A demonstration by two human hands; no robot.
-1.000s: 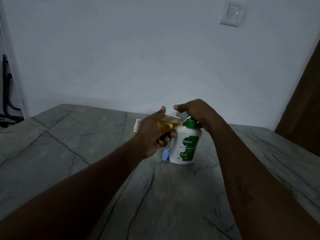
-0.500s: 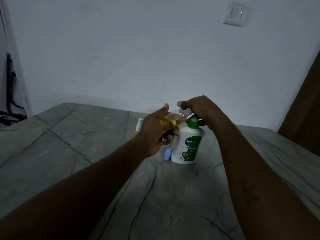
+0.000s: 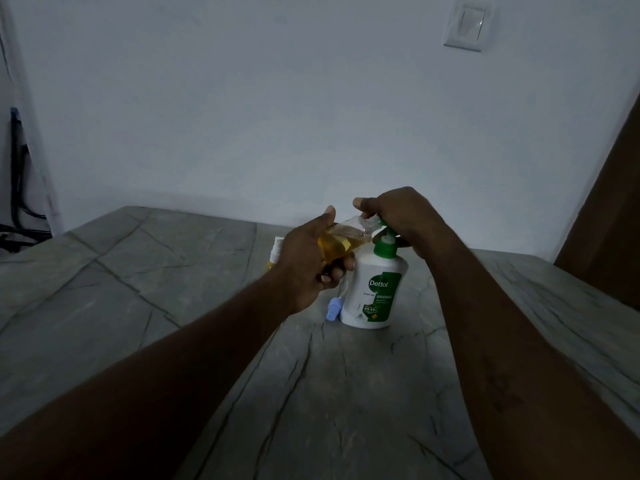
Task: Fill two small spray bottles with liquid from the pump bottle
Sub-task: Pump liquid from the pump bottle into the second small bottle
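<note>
Compared with one second ago, the right hand [image 3: 405,216] sits slightly higher over the pump bottle [image 3: 374,292], and a short length of stem is now exposed above the green collar [image 3: 384,249], which suggests the plunger has returned upward between strokes; the rest of the layout is essentially unchanged. The right-hand fingers are curled over the pump head [image 3: 383,223], with the thumb extended forward above the outlet. The left hand [image 3: 308,261] wraps its fingers round the small spray bottle [image 3: 341,239], thumb raised along its upper side. This bottle is held off the table, tilted, with its open neck against the pump outlet so that dispensed liquid enters directly; amber liquid fills roughly its lower half. The pump bottle stands upright on the grey marble-pattern table [image 3: 311,393], which lets one hand operate it. A blue spray head [image 3: 333,308] with its dip tube lies just beside the pump bottle's base, presumably removed from the bottle being filled. A second spray bottle [image 3: 273,254], white-capped, stands behind the left hand and is largely hidden by it. A wall switch [image 3: 465,26] and dark cables [image 3: 19,188] lie well apart from the work.
</note>
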